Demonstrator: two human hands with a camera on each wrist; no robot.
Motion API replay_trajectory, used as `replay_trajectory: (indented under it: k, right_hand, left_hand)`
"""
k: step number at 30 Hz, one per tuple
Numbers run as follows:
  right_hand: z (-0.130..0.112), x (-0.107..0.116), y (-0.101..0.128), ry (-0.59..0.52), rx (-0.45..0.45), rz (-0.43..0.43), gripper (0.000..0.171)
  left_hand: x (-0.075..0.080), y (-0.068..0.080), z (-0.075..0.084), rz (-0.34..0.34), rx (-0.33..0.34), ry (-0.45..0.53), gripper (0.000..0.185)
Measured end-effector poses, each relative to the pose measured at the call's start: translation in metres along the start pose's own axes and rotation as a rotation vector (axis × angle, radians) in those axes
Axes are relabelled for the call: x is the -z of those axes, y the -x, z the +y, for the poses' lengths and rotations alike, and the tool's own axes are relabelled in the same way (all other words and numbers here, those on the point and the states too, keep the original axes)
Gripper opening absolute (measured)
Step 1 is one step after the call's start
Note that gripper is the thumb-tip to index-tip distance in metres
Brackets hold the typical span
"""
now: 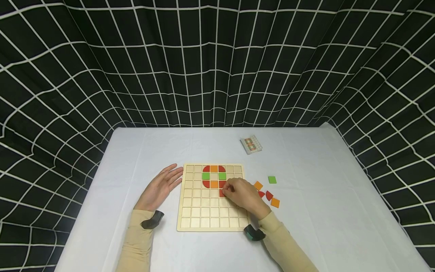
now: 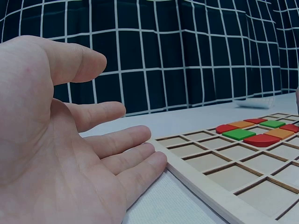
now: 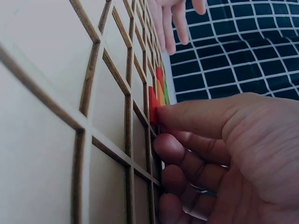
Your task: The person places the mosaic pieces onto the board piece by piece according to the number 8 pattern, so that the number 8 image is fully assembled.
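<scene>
A pale wooden grid board [image 1: 197, 212] lies on the table. Near its top, red, orange and green tiles sit in the cells in a ring; a green square [image 1: 205, 176] marks its left side. My right hand [image 1: 245, 194] reaches over the board and pinches a red tile [image 1: 221, 193] at a cell just below the ring's lower right corner. In the right wrist view, thumb and curled fingers meet at this red tile [image 3: 153, 105], partly hidden by the thumb. My left hand [image 1: 161, 188] lies palm up with fingers extended, their tips by the board's left edge, holding nothing.
Right of the board lie loose tiles: a green square [image 1: 272, 180], orange squares [image 1: 275, 203] and red quarter-rounds [image 1: 269, 195]. Behind them is a small stack of pattern cards [image 1: 251, 144]. A white cloth covers the table [image 1: 340, 226]; a black gridded curtain [image 1: 217, 60] surrounds it.
</scene>
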State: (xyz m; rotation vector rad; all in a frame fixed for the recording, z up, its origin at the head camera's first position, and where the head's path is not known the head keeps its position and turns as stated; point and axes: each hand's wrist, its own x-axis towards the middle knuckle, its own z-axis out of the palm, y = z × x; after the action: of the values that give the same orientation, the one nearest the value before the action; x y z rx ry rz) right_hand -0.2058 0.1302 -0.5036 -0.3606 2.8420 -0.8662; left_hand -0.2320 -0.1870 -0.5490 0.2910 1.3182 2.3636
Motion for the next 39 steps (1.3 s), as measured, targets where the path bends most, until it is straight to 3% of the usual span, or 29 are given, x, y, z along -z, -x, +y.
replay_trajectory:
  k: [14, 31, 39]
  right_hand:
    - [0.017, 0.030, 0.003, -0.237, 0.004, -0.004, 0.015]
    - [0.044, 0.072, 0.008, -0.199, -0.093, 0.106, 0.029]
    - [0.054, 0.083, 0.012, -0.144, -0.218, 0.084, 0.029]
  left_hand:
    - [0.000, 0.000, -0.001, 0.002, 0.006, -0.006, 0.056]
    - [-0.001, 0.000, 0.000, 0.006, 0.007, -0.006, 0.056]
    - [-0.001, 0.000, 0.001, 0.015, 0.012, -0.024, 0.057]
